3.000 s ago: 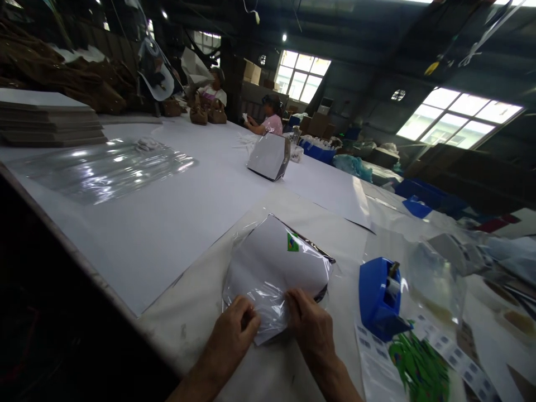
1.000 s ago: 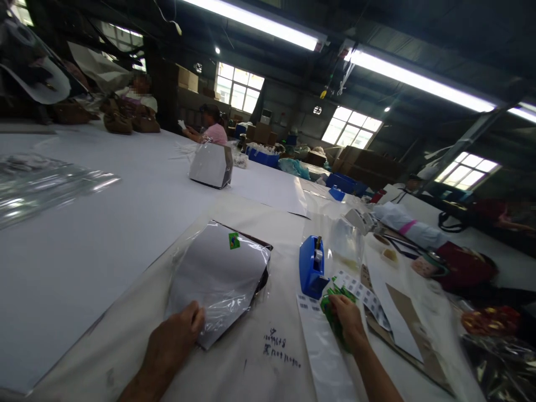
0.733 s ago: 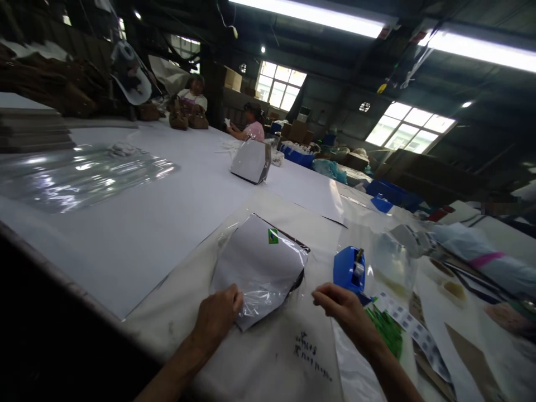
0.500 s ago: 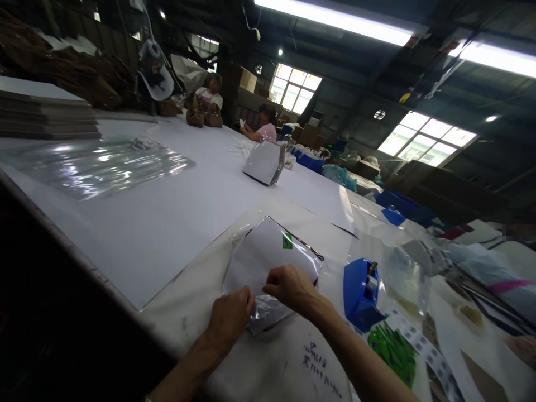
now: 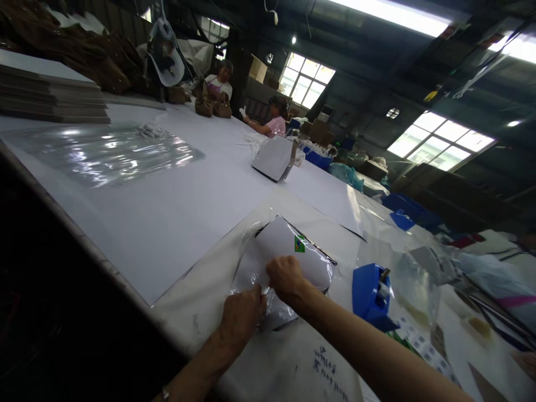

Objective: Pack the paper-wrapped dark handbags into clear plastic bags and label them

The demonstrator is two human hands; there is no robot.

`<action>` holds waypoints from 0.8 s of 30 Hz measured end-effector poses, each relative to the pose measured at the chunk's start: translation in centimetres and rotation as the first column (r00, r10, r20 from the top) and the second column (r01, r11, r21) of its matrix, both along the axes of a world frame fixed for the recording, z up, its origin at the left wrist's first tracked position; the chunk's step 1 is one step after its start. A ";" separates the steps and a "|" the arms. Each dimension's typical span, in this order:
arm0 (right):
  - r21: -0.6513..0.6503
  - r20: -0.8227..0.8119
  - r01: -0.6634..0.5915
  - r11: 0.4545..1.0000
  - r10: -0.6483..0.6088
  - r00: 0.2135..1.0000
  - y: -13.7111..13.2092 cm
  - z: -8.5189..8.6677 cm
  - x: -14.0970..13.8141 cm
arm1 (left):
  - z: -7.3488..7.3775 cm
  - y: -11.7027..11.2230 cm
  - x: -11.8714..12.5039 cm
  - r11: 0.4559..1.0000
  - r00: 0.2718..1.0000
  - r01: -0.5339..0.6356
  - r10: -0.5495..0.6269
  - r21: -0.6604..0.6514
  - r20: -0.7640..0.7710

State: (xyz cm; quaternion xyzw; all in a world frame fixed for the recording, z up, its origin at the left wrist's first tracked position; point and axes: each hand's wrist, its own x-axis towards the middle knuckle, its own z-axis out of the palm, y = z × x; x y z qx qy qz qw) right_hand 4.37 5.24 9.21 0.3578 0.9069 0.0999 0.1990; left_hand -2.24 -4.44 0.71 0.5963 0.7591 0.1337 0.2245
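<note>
A white, dark-edged item in a clear plastic bag [image 5: 262,254] lies on the table before me, with a small green label [image 5: 299,244] near its far right side. My left hand [image 5: 243,310] is closed on the near end of the bag, fingers bunched. Just beside it, my right hand [image 5: 285,276] is closed too, pinching the same loose plastic from above. The two hands almost touch. Right of them stands a blue tape dispenser [image 5: 371,296]. What the fingertips grip exactly is partly hidden by the knuckles.
A similar white wrapped piece [image 5: 272,158] stands farther back. Clear plastic sheets [image 5: 113,153] lie at left, before a stack of boards [image 5: 50,92]. A strip of printed stickers [image 5: 422,343] is at right. Two people sit beyond the table, whose near edge [image 5: 84,240] runs along the left.
My hands have drawn closer together at the bag's near end. The view has shifted, so the scene sits further right, and my right forearm now covers most of the green pile beside the dispenser.
</note>
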 end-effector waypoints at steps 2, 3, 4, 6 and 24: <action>0.033 -0.023 -0.005 0.999 0.006 1.000 0.3 0.2 0.1 | 0.0 0.0 0.0 1.000 1.000 0.000 0.000 0.005 -0.011; 0.052 -0.037 -0.008 0.999 0.010 0.999 0.4 0.4 0.3 | 0.1 0.0 0.0 1.000 1.000 -0.001 0.002 0.007 -0.016; 0.070 -0.051 -0.009 0.997 0.013 0.999 0.5 0.7 0.6 | 0.1 0.0 -0.1 1.000 1.000 -0.003 0.004 0.008 -0.020; 0.114 -0.084 -0.001 0.994 0.011 0.996 0.5 1.4 1.3 | 0.1 -0.2 -0.1 1.000 1.000 -0.010 0.010 0.010 -0.022; 0.192 -0.650 0.187 0.963 -0.018 0.759 1.7 -4.2 5.8 | 1.4 -3.5 -2.2 0.995 0.986 -0.090 0.095 -0.044 0.140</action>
